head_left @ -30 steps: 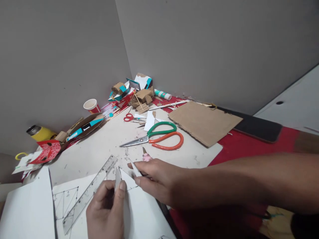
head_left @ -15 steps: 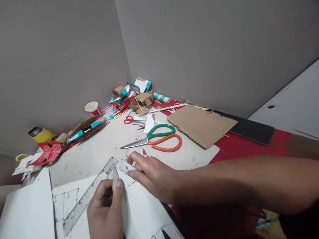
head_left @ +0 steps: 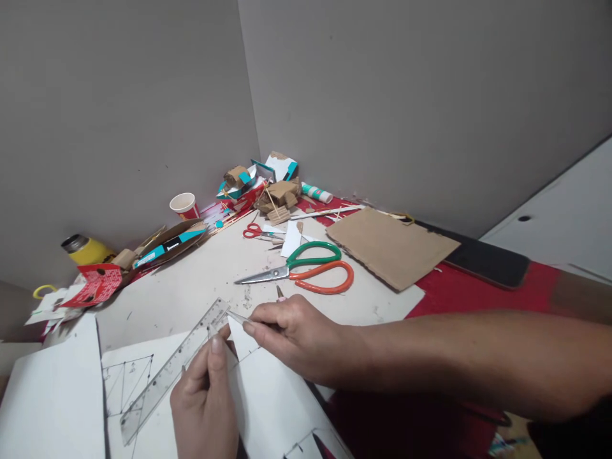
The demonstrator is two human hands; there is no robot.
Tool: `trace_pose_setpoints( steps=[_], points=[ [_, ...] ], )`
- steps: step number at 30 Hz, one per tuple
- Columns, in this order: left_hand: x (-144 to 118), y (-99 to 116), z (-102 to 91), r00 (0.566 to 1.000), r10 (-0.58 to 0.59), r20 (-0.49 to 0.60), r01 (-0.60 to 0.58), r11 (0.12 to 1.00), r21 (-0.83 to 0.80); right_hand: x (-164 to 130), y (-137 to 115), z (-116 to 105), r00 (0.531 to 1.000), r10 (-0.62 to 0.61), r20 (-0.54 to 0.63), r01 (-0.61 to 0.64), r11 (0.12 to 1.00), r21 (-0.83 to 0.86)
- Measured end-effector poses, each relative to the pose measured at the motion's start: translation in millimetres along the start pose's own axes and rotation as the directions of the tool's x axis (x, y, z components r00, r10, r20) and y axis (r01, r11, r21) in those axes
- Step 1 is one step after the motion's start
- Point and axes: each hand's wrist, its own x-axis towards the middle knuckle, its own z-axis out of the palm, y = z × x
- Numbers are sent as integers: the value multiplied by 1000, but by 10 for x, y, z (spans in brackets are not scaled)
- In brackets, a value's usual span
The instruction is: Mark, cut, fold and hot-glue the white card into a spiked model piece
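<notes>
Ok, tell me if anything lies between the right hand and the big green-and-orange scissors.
Only a small pink-tipped tool just beyond the right hand; past it the white board is bare up to the scissors.

Left hand [head_left: 204, 398] curled, thumb raised — right hand [head_left: 291, 338] reaches across, fingers pinched together.

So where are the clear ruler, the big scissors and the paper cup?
clear ruler [head_left: 167, 376]: head view, middle of its transparent strip.
big scissors [head_left: 313, 275]: head view, where the green and orange handles meet.
paper cup [head_left: 184, 205]: head view, on its rim.
</notes>
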Motion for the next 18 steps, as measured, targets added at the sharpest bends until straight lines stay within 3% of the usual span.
trace_pose_setpoints(
  steps=[4, 11, 18],
  points=[
    [-102, 120, 47, 996, -91, -5, 91, 991, -96, -7, -43, -18, 997, 46, 57, -45, 999, -25],
    [-189, 263, 76, 993, -116, 11, 117, 987, -109, -25, -82, -7, 989, 81, 127, -74, 995, -60],
    [-218, 64, 10, 993, 103, -58, -104, 994, -17, -101, -203, -53, 978, 12, 209, -27, 997, 68]
  ],
)
